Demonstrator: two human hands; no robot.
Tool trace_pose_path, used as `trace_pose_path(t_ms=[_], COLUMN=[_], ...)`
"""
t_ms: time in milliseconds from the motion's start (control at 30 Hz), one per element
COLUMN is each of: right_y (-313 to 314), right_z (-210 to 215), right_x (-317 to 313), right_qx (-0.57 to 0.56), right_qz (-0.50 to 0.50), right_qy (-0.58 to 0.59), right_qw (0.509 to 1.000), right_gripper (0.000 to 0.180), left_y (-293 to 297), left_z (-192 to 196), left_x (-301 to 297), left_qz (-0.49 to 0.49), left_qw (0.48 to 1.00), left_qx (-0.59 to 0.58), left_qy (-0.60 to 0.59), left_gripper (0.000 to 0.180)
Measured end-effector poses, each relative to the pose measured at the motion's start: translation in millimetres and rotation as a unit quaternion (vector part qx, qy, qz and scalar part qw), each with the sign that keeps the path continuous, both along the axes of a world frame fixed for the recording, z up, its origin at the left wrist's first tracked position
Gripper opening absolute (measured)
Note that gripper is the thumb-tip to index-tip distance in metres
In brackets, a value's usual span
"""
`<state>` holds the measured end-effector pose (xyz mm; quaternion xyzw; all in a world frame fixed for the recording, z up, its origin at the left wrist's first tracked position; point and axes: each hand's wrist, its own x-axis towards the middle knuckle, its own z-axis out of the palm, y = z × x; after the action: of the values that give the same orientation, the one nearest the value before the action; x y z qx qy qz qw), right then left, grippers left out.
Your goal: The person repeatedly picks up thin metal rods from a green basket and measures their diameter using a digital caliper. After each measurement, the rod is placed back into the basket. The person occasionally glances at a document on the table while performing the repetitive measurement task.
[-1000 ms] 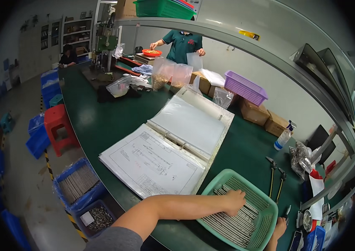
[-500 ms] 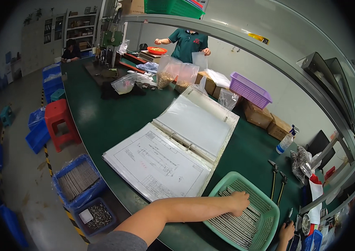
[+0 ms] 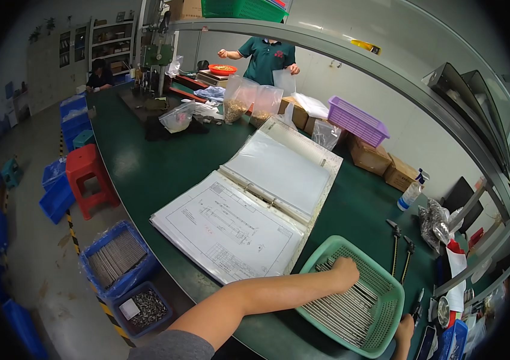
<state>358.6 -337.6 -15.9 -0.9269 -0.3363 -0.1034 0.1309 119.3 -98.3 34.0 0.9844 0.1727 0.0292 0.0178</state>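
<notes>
My left hand (image 3: 345, 275) is in the green plastic basket (image 3: 398, 306), its fingers curled down over the slim metal rods (image 3: 345, 318) that lie side by side there. What the fingertips pinch is hidden under the hand. At the lower right, beyond the basket's edge, my right hand (image 3: 405, 329) is closed around a slim black tool (image 3: 419, 299), which pokes up past the fingers. Its exact kind does not show.
An open ring binder (image 3: 231, 231) with a technical drawing lies left of the basket. Two long-shafted tools (image 3: 394, 240) lie beyond it. A spray bottle (image 3: 410, 196) and cartons (image 3: 369, 155) stand farther back. Another person (image 3: 265, 60) stands across the table. A metal shelf frame (image 3: 387, 75) spans overhead.
The view has shifted slightly. My left hand has moved a little up in the basket, nearer its far side. My right hand has stayed beside the basket with the black tool.
</notes>
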Motion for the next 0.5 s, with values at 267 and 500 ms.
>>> trace_pose_path(t_ms=[267, 500], right_y=[-15, -10], right_z=[26, 37], right_x=[-5, -31], right_qx=[-0.002, -0.03], right_qz=[0.01, -0.019], right_qy=[0.034, -0.063], right_qw=[0.999, 0.997], right_gripper=[0.049, 0.044], left_y=[6, -2], left_z=[13, 2], left_x=[2, 5], left_qz=[-0.023, -0.054], left_qw=[0.992, 0.99], left_qx=[-0.051, 0.037], left_qy=[0.114, 0.122], left_gripper=[0.029, 0.023])
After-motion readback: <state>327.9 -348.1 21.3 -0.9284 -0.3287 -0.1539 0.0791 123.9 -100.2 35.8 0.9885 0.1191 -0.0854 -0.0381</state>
